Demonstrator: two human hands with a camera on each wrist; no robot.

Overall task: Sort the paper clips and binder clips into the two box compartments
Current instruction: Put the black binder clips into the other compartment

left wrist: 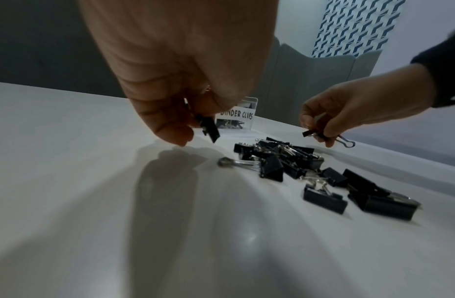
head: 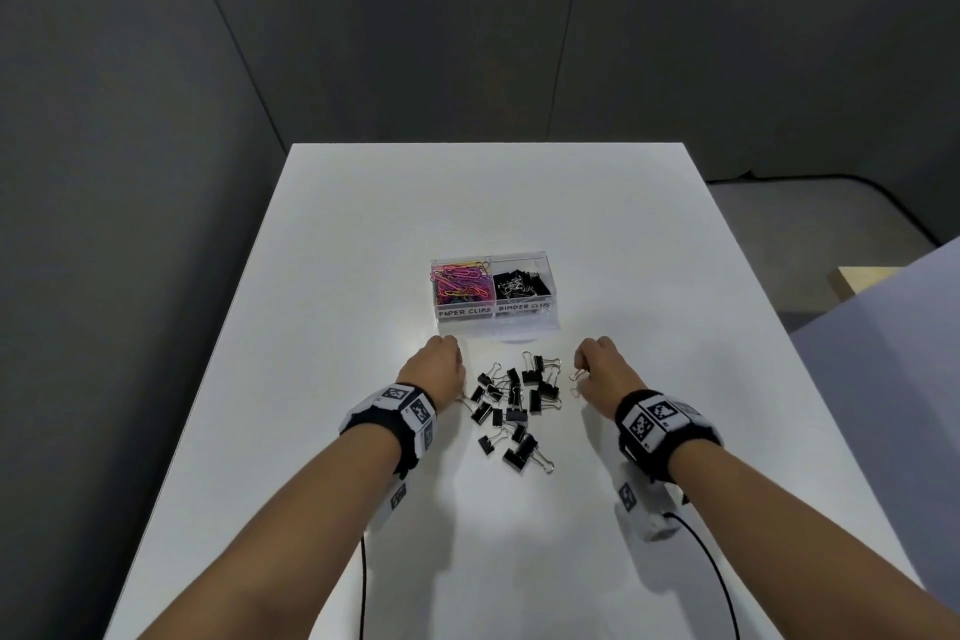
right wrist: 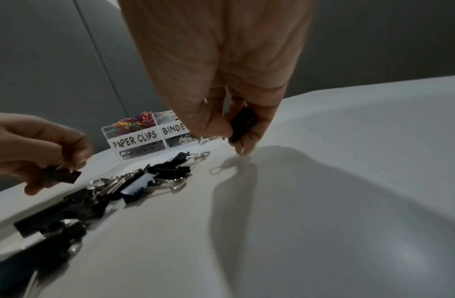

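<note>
While both hands hover low over the white bench [head: 363,224], the head view shows me the clear box [head: 492,294] just beyond them, its left compartment [head: 461,282] full of coloured paper clips and its right compartment [head: 521,282] partly filled with black binder clips. The loose pile of binder clips [head: 511,411] lies on the bench between my wrists, and I see no paper clips left in it. My left hand [head: 434,364] and right hand [head: 602,369] sit on either side of the pile, fingers curled under. From the left wrist view, my left fingers [left wrist: 170,129] pinch 1 black binder clip [left wrist: 209,129] just above the bench, and across the pile the right hand pinches another with its wire handle sticking out. From the right wrist view, the right fingers [right wrist: 213,125] are closed around a black binder clip [right wrist: 242,123], and the labels PAPER CLIPS and BINDER are readable on the box front. I judge the paper clips sorted and the binder clips about half done. Next I would carry both held clips over the right compartment and let them go there, keeping clear of the divider, then return for the pile.
</note>
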